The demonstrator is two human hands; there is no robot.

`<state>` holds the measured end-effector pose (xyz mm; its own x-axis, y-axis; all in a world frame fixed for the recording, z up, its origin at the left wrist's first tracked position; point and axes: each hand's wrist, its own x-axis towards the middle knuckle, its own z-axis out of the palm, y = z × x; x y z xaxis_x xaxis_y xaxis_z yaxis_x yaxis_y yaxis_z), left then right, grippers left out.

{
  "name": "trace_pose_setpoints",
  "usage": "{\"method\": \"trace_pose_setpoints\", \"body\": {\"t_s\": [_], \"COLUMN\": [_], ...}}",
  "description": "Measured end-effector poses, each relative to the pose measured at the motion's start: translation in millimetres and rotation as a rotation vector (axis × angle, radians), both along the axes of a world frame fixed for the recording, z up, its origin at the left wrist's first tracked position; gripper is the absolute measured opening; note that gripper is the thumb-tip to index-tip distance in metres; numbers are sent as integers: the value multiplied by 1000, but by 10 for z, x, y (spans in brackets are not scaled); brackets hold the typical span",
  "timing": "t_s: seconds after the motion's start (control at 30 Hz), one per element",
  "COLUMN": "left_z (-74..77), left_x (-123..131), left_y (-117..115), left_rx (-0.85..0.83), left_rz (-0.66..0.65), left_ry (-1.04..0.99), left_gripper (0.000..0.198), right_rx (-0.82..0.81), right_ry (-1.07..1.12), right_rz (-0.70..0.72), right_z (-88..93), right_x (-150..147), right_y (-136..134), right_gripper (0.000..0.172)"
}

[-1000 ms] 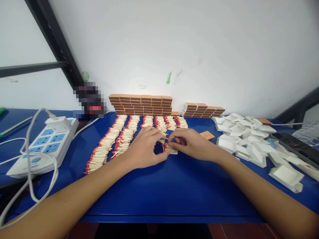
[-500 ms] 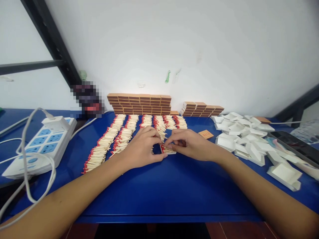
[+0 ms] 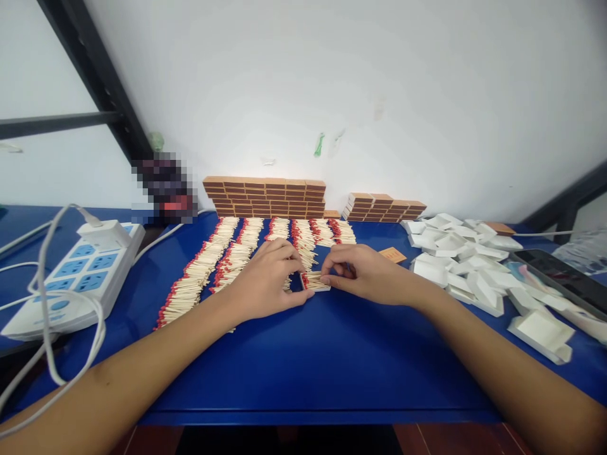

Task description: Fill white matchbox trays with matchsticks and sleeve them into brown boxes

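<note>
A small white matchbox tray (image 3: 322, 289) lies on the blue table between my hands, with red-headed matches (image 3: 313, 279) inside it. My left hand (image 3: 269, 278) curves around the tray's left end, its thumb at the near side and its fingers at the far side. At the tray's right end is my right hand (image 3: 367, 273), thumb and forefinger brought together against the match ends. Whatever is between those fingertips is too small to make out. Behind and left of my left hand run long rows of matches (image 3: 194, 284), partly hidden by the hand and forearm.
Brown-sided matchboxes (image 3: 270, 199) are stacked along the wall, with a lower stack (image 3: 382, 207) to their right. White empty trays (image 3: 455, 253) pile up at right beside a black phone (image 3: 559, 278). An orange matchbox sleeve (image 3: 392, 254) lies nearer. A corded power strip (image 3: 80, 272) stands left.
My right fingertips have drawn back from over the tray to its right end, uncovering more of the matches. The tray and my left hand have shifted slightly left.
</note>
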<state>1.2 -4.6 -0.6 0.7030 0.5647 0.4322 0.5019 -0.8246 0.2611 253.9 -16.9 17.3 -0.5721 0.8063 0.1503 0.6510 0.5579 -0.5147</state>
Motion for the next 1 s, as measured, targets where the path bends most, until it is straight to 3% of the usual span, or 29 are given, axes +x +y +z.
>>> {"method": "trace_pose_setpoints", "body": {"t_s": [0.43,0.53,0.7,0.83,1.0], "left_z": [-17,-20,11,28,23], "left_x": [-10,-14,-1,5,-7], "left_y": [9,13,-9,-23,-8], "left_rx": [-2,-2,-13,-20,-7], "left_rz": [-9,-8,2,-1,-4], "left_ry": [0,4,26,29,16], "left_gripper": [22,23,23,21,20], "right_rx": [-35,-2,225,238,228], "right_ry": [54,73,-13,-59,-67], "right_rz": [11,-64,-303,-296,-282], "right_z": [-13,-31,-207,-322,-274], "right_x": [-3,47,197,229,215], "right_y": [15,75,351,491,445], "right_gripper": [20,23,17,12,11]}}
